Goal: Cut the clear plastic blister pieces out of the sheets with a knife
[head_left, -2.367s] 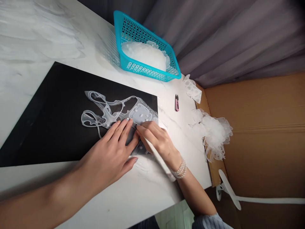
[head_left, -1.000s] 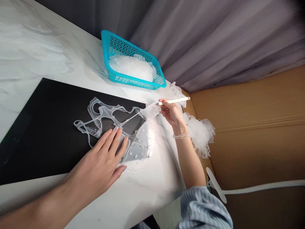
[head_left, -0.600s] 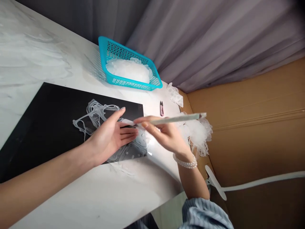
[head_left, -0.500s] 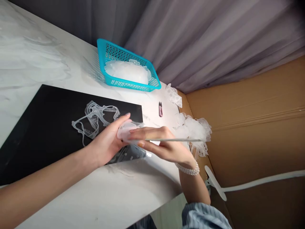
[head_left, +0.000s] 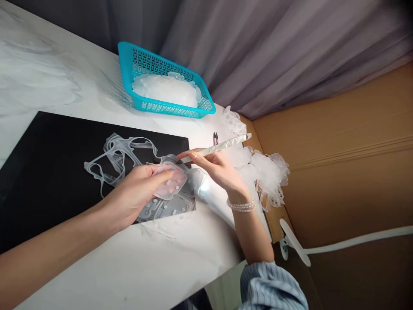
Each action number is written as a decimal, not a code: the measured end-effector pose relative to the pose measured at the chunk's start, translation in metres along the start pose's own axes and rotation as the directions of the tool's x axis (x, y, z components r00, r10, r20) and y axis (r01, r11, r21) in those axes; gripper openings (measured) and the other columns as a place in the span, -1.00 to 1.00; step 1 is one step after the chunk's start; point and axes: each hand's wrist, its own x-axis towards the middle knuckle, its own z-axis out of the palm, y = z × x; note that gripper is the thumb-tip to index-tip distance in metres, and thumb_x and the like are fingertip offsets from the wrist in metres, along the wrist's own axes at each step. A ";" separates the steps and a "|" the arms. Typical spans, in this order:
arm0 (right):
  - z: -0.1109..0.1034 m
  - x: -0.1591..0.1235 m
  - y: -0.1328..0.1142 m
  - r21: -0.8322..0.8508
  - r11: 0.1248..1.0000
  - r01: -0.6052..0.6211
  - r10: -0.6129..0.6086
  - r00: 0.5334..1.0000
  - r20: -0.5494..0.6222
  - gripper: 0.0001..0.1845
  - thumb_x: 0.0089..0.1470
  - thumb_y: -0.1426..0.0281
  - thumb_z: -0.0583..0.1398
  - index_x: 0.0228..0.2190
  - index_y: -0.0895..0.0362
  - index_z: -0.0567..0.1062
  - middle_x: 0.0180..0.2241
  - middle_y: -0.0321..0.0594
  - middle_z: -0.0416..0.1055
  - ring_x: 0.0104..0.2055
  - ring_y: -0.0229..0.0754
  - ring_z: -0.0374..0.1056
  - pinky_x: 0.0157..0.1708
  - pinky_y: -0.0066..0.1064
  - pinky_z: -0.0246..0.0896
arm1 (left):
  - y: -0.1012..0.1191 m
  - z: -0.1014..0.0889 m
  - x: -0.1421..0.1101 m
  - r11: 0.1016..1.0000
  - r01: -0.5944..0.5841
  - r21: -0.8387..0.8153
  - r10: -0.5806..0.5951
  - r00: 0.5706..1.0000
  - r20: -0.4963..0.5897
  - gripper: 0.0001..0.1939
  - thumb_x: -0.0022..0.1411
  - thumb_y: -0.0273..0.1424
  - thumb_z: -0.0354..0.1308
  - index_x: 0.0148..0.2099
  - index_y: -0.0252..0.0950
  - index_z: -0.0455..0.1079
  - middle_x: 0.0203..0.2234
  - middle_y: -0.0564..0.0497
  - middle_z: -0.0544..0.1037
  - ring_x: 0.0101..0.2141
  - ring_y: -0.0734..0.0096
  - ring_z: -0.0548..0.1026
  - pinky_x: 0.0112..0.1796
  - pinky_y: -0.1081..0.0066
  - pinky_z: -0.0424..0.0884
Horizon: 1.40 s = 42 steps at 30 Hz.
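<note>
My left hand [head_left: 137, 196] holds a small translucent silicone pad [head_left: 171, 183] with white bumps, fingers curled round it, just above the black mat [head_left: 48, 159]. My right hand [head_left: 216, 170] pinches a slim white tool [head_left: 214, 148] like a pen, its tip touching the pad's upper edge. Under both hands lies a translucent silicone sheet [head_left: 167, 209] with bumps. Stringy silicone trimmings [head_left: 116, 157] sprawl on the mat to the left.
A turquoise basket [head_left: 167, 110] filled with translucent pieces stands at the back of the white marble table [head_left: 129, 267]. Small pink snips [head_left: 215, 137] lie past the mat. A heap of trimmings [head_left: 267, 172] sits at the table's right edge, beside a cardboard wall [head_left: 348, 163].
My left hand lifted off the sheet and took hold of a cut-out pad. My right hand swung the white tool back in against the pad's edge.
</note>
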 end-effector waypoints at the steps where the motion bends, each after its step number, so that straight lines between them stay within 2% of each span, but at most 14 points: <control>1: 0.000 0.001 -0.002 -0.006 1.000 0.003 -0.003 1.000 0.014 -0.64 0.30 0.14 0.17 -0.15 0.09 0.66 -0.12 -0.21 0.60 -0.05 -0.14 0.48 0.02 -0.30 0.36 | -0.001 0.000 0.000 1.000 -0.010 0.013 0.010 1.000 0.004 -0.71 0.21 -0.20 0.30 -0.08 -0.22 0.61 -0.07 -0.06 0.69 0.04 0.22 0.58 0.11 0.31 0.47; 5: -0.003 0.002 -0.003 -0.028 0.999 0.018 -0.016 0.999 0.044 -0.62 0.29 0.11 0.18 -0.12 0.10 0.65 -0.18 -0.21 0.59 -0.10 -0.14 0.47 -0.03 -0.27 0.40 | -0.001 0.000 -0.001 0.998 -0.052 0.024 0.052 0.998 -0.022 -0.68 0.21 -0.18 0.31 -0.04 -0.20 0.60 -0.07 -0.03 0.69 0.02 0.24 0.59 0.10 0.34 0.48; 12: -0.004 -0.001 0.000 0.012 0.998 0.063 -0.064 0.996 0.061 -0.62 0.30 0.14 0.17 -0.10 0.14 0.63 -0.12 -0.14 0.58 -0.07 -0.13 0.48 -0.01 -0.25 0.43 | 0.000 0.004 -0.004 0.995 -0.075 0.061 0.078 0.996 -0.047 -0.69 0.22 -0.16 0.29 -0.05 -0.17 0.60 -0.08 -0.01 0.69 -0.03 0.25 0.61 0.06 0.35 0.51; 19: -0.003 -0.005 -0.005 -0.127 0.985 0.118 -0.111 0.992 0.058 -0.62 0.35 0.18 0.12 -0.11 0.15 0.62 -0.14 -0.15 0.59 -0.14 -0.16 0.48 -0.11 -0.28 0.43 | -0.002 0.006 -0.003 0.993 -0.099 0.068 0.102 0.994 -0.047 -0.68 0.20 -0.16 0.31 -0.05 -0.18 0.61 -0.09 -0.01 0.69 -0.03 0.22 0.60 0.10 0.30 0.47; 26: 0.009 -0.010 -0.009 -0.304 0.940 0.153 -0.165 0.986 -0.012 -0.69 0.34 0.25 0.13 -0.14 0.14 0.63 -0.26 -0.20 0.59 -0.29 -0.23 0.42 -0.30 -0.37 0.32 | -0.007 0.007 -0.004 0.977 -0.181 0.112 0.195 0.973 -0.127 -0.67 0.18 -0.21 0.32 -0.01 -0.12 0.59 -0.05 0.03 0.67 -0.03 0.20 0.59 0.06 0.30 0.48; 31: 0.015 -0.010 -0.010 -0.305 0.935 0.181 -0.203 0.978 -0.041 -0.71 0.34 0.28 0.14 -0.11 0.11 0.63 -0.30 -0.23 0.59 -0.31 -0.23 0.42 -0.28 -0.36 0.32 | -0.009 0.009 -0.004 0.978 -0.199 0.068 0.207 0.967 -0.147 -0.60 0.20 -0.20 0.30 0.08 -0.10 0.54 0.01 0.04 0.64 0.01 0.20 0.58 0.10 0.26 0.48; 35: 0.017 -0.011 -0.008 -0.303 0.934 0.187 -0.213 0.975 -0.055 -0.72 0.34 0.29 0.14 -0.11 0.10 0.64 -0.24 -0.21 0.61 -0.28 -0.23 0.45 -0.24 -0.34 0.35 | -0.009 0.010 -0.005 0.977 -0.204 0.056 0.211 0.964 -0.164 -0.58 0.19 -0.19 0.31 0.09 -0.13 0.55 0.00 0.01 0.65 0.01 0.17 0.58 0.12 0.22 0.46; 42: 0.023 -0.011 -0.005 -0.277 0.945 0.174 -0.198 0.978 -0.061 -0.71 0.34 0.25 0.15 -0.11 0.10 0.63 -0.17 -0.16 0.61 -0.18 -0.15 0.48 -0.15 -0.27 0.38 | -0.007 0.006 -0.003 0.983 -0.184 -0.024 0.180 0.976 -0.119 -0.61 0.19 -0.20 0.32 0.05 -0.18 0.57 -0.03 -0.03 0.67 0.01 0.18 0.58 0.12 0.25 0.45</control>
